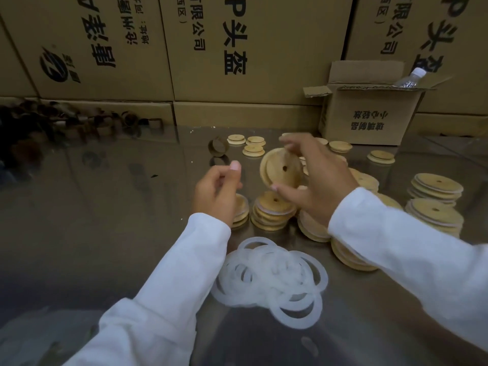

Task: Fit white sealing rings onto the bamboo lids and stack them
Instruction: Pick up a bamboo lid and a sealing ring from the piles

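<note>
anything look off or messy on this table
The lid stack by the right sleeve leans, its lids fanned askew, unlike the neater stacks at far right. One brown cardboard ring stands on edge alone, away from the pile at far left. A plastic bottle sticks tilted out of the open box.

Printed cardboard boxes (237,48) line the far edge of the tabletop (105,220). An open carton (369,122) far right holds 1 plastic bottle (412,79); brown tube rings (79,125) crowd the far left.
</note>
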Demonstrator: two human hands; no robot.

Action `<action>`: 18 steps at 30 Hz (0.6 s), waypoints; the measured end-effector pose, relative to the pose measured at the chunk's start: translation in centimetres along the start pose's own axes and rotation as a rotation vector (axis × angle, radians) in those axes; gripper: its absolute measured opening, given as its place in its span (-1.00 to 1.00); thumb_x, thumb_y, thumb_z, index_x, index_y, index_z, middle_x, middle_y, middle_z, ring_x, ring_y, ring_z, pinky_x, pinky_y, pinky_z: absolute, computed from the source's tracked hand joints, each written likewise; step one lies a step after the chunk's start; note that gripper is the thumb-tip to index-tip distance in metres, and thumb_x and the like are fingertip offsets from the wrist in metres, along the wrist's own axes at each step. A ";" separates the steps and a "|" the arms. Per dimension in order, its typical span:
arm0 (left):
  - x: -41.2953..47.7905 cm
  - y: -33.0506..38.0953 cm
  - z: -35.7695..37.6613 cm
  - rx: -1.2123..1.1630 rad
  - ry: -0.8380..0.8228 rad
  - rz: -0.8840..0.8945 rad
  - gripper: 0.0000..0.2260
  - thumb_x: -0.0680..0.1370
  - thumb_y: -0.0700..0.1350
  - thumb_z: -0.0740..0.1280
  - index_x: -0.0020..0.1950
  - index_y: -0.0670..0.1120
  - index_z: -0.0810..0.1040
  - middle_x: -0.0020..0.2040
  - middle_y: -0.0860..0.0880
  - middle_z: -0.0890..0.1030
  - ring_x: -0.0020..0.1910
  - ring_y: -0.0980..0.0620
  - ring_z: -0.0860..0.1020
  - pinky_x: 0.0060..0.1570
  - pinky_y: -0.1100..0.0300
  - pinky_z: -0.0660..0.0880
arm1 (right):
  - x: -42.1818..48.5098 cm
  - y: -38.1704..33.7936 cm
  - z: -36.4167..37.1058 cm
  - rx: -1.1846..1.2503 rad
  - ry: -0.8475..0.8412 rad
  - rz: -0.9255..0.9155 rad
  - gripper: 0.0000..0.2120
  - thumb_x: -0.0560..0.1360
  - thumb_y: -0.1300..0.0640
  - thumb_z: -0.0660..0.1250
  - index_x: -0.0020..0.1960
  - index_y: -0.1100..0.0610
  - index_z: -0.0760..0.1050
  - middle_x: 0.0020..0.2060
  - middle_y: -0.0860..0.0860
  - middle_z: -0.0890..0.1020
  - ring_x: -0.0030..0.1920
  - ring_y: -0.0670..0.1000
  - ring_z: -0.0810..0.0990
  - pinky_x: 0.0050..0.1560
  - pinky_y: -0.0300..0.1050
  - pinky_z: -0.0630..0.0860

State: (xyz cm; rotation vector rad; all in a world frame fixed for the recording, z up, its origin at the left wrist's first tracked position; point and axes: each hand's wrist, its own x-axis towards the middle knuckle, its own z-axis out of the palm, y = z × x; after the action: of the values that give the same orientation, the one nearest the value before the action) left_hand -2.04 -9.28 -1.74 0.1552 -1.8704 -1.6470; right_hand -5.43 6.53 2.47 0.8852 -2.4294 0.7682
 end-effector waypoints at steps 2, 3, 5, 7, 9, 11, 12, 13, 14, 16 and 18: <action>-0.6 0.5 -0.1 0.001 -0.099 0.017 -0.60 0.49 0.18 0.19 -0.11 -0.15 0.57 -0.29 0.05 0.57 -0.29 0.31 0.50 -0.22 0.34 0.39 | -1.7 -0.7 0.6 -0.028 -0.010 -0.066 -0.26 0.28 -0.02 0.49 0.34 -0.05 0.19 0.19 -0.02 0.49 0.18 0.03 0.47 0.12 -0.09 0.42; -0.9 0.6 -0.2 0.005 -0.157 0.023 -0.55 0.44 0.21 0.18 -0.11 -0.16 0.58 -0.27 0.00 0.58 -0.27 0.25 0.51 -0.21 0.34 0.40 | -2.4 -0.8 1.0 -0.046 -0.005 -0.092 -0.24 0.27 -0.02 0.50 0.35 -0.04 0.19 0.17 -0.02 0.50 0.16 0.02 0.48 0.10 -0.10 0.42; -1.4 0.8 -0.3 0.006 -0.265 0.030 -0.59 0.42 0.20 0.28 -0.13 -0.16 0.59 -0.22 -0.09 0.60 -0.19 0.12 0.53 -0.13 0.30 0.43 | -3.3 -0.9 1.6 -0.052 0.020 -0.109 -0.22 0.26 -0.02 0.51 0.36 -0.01 0.20 0.15 -0.04 0.51 0.13 0.00 0.50 0.09 -0.14 0.38; -1.7 0.9 -0.3 -0.016 -0.329 0.020 -0.74 0.44 0.02 0.40 -0.11 -0.19 0.58 -0.16 -0.22 0.62 -0.15 -0.03 0.56 -0.05 0.08 0.48 | -3.7 -0.9 2.1 0.001 0.056 -0.080 -0.23 0.25 -0.02 0.52 0.36 0.00 0.22 0.13 -0.08 0.51 0.14 -0.03 0.49 0.10 -0.16 0.38; -1.8 0.9 -0.2 -0.031 -0.339 0.017 -0.88 0.47 -0.16 0.38 -0.11 -0.22 0.56 -0.15 -0.30 0.61 -0.17 -0.09 0.56 -0.07 0.00 0.50 | -4.1 -1.0 2.3 0.076 0.068 -0.026 -0.21 0.25 -0.01 0.53 0.36 -0.02 0.20 0.10 -0.16 0.46 0.17 -0.08 0.46 0.17 -0.10 0.41; -1.6 0.7 -0.4 -0.024 -0.332 0.015 -0.95 0.48 -0.20 0.34 -0.14 -0.17 0.56 -0.20 -0.21 0.61 -0.22 -0.01 0.57 -0.13 0.10 0.51 | -4.6 -1.0 2.3 0.134 0.064 0.038 -0.18 0.24 -0.02 0.53 0.36 -0.07 0.15 0.10 -0.20 0.43 0.19 -0.12 0.44 0.22 -0.08 0.40; -1.5 0.6 -0.5 -0.039 -0.325 -0.009 -0.95 0.49 -0.19 0.34 -0.16 -0.15 0.56 -0.23 -0.13 0.61 -0.24 0.02 0.58 -0.17 0.15 0.55 | -5.1 -0.8 2.3 0.145 0.074 0.075 -0.20 0.25 -0.04 0.52 0.35 -0.09 0.14 0.11 -0.19 0.44 0.19 -0.13 0.43 0.20 -0.13 0.38; -1.4 0.6 -0.6 -0.080 -0.314 -0.056 -0.93 0.50 -0.18 0.33 -0.17 -0.12 0.56 -0.26 -0.07 0.61 -0.26 0.04 0.60 -0.23 0.15 0.58 | -5.5 -0.6 2.2 0.144 0.095 0.120 -0.28 0.28 -0.05 0.49 0.32 -0.09 0.19 0.10 -0.18 0.45 0.17 -0.14 0.42 0.16 -0.22 0.36; -1.3 0.7 -0.6 -0.144 -0.304 -0.121 -0.91 0.51 -0.17 0.31 -0.19 -0.10 0.56 -0.28 -0.03 0.61 -0.27 0.04 0.61 -0.30 0.14 0.59 | -6.0 -0.5 2.2 0.141 0.117 0.165 -0.44 0.33 -0.06 0.44 0.25 -0.08 0.29 0.05 -0.20 0.45 0.14 -0.15 0.41 0.08 -0.34 0.32; -1.0 0.9 -0.7 -0.277 -0.282 -0.254 -0.86 0.53 -0.16 0.28 -0.23 -0.08 0.54 -0.23 -0.03 0.59 -0.27 -0.03 0.62 -0.41 0.14 0.58 | -6.9 0.0 1.9 0.125 0.132 0.219 -0.83 0.41 -0.04 0.33 -0.02 -0.08 0.46 -0.10 -0.21 0.45 0.06 -0.10 0.41 -0.12 -0.39 0.25; -0.8 1.0 -0.7 -0.384 -0.301 -0.353 -0.84 0.55 -0.14 0.23 -0.20 -0.09 0.52 -0.10 -0.10 0.55 -0.22 -0.13 0.61 -0.44 0.11 0.58 | -7.5 0.6 1.5 0.038 0.054 0.195 -0.93 0.43 0.01 0.30 -0.16 -0.05 0.55 -0.18 -0.16 0.48 0.02 -0.02 0.41 -0.12 -0.24 0.23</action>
State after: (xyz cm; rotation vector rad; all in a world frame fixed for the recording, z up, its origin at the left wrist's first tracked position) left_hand -0.71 -9.25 -1.12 0.0807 -1.7647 -2.3522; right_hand -0.97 9.28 -3.07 0.6383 -2.4860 0.8986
